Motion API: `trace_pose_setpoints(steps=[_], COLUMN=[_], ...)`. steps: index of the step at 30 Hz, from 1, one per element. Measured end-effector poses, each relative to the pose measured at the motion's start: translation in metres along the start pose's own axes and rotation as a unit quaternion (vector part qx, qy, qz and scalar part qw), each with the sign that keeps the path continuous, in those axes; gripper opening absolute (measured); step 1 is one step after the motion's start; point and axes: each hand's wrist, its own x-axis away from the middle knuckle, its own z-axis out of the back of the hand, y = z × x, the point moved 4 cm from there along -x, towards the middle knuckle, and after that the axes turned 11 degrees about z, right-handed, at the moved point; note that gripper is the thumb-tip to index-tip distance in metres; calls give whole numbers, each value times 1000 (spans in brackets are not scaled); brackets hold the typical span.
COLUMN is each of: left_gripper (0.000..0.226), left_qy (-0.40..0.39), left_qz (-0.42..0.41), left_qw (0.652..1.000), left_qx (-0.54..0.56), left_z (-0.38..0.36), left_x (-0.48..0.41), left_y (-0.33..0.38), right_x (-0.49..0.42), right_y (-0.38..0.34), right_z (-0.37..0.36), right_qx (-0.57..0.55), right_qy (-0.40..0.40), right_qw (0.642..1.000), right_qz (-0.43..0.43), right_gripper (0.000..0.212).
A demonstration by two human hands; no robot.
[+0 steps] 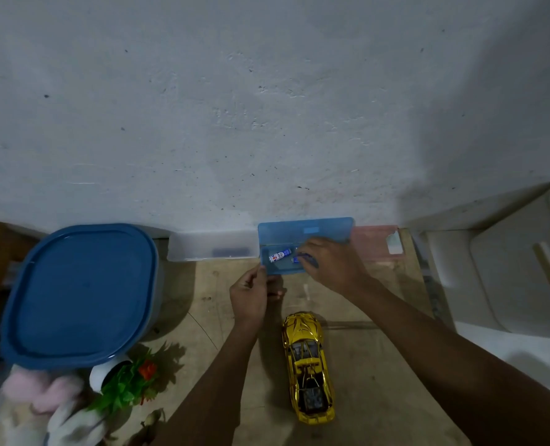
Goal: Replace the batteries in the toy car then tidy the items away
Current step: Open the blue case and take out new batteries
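While the left hand (pixel 249 296) pinches the near-left corner of the blue box (pixel 305 231), its grip clamped on the rim, most likely to stop the light plastic case from sliding, the right hand (pixel 334 265) reaches into the box from the right. Its grip looks closed on the second battery (pixel 296 260), with the fingertips curled over it and hiding most of it. I cannot tell whether that cell is being taken out or laid in. The other battery (pixel 280 255) lies slanted in the left half of the blue box, just left of the held one, and neither hand touches it. The lid stands open against the wall (pixel 267 123), which props it and leaves the tray free to reach into.

The toy car (pixel 309 365), shiny gold, sits on the wooden tabletop (pixel 363 365) on the near side of the blue box, apart from it. It is wheels down, so its underside is out of sight, and no hand is on it. A clear box (pixel 212 249) abuts the blue box's left side and a pink box (pixel 376 241) its right, so all 3 form a row along the wall, seemingly a storage line.

The other battery has a white, blue and red wrapper with print too small to read. A pale patch on the blue lid and a sticker on the pink box show no writing I can make out
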Motion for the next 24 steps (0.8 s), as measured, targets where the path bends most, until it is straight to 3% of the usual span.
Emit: trace_pose_setpoints(steps=[3,12,17,24], left_gripper=[15,19,19,16], left_qy=[-14,-74,-94,-100], left_qz=[5,11,0,-2], left_qw=[1000,997,995,995], left_qx=[-2,6,20,22], left_z=[0,-3,-4,-3], left_x=[-1,-2,-2,-4], left_y=[1,4,2,2], right_x=[1,8,8,3], right_y=[-3,-10,-8,-7], right_z=[-14,-30,-34,-26], right_qx=[1,44,9,-50], right_qy=[-88,-132,-148,-152], right_qw=[996,990,988,986], right_qz=[-15,-26,-35,-53], right_gripper=[37,58,33,25])
